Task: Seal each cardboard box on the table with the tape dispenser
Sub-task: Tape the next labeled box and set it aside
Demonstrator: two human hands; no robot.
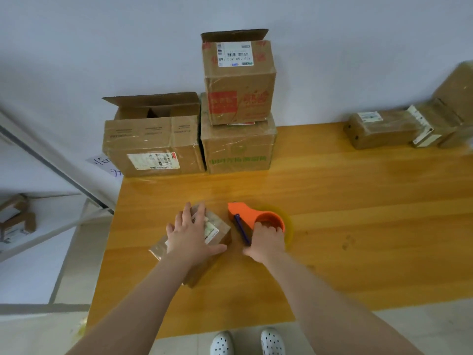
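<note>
Head view, far left of the frame: a pale shelf (38,242) holds a few small parcels (15,221), blurred and cut off by the frame edge. A sheet with handwriting (106,165) shows only a corner beside the bench (358,226) edge. At the bench's back left corner stands a large open box (153,139), flaps up, its inside mostly dark.

In the lower middle, the left hand (190,234) lies flat with fingers spread on a small cardboard box (221,226), which sits just inside the bench's left edge. The hand covers most of its label and top, so whether the seam is taped cannot be told.

Behind, against the wall, a printed box (238,147) carries a smaller labelled box (239,78) with one flap raised.

Just right of the small box lies the orange tape dispenser (245,213), touching the bench. The right hand (267,243) grips it, fingers curled into the hub of the roll, hiding part of it.

Bare wood runs wide to the right. At the back right, brown parcels (381,129) lie by the wall, the outermost cut off and smeared.
</note>
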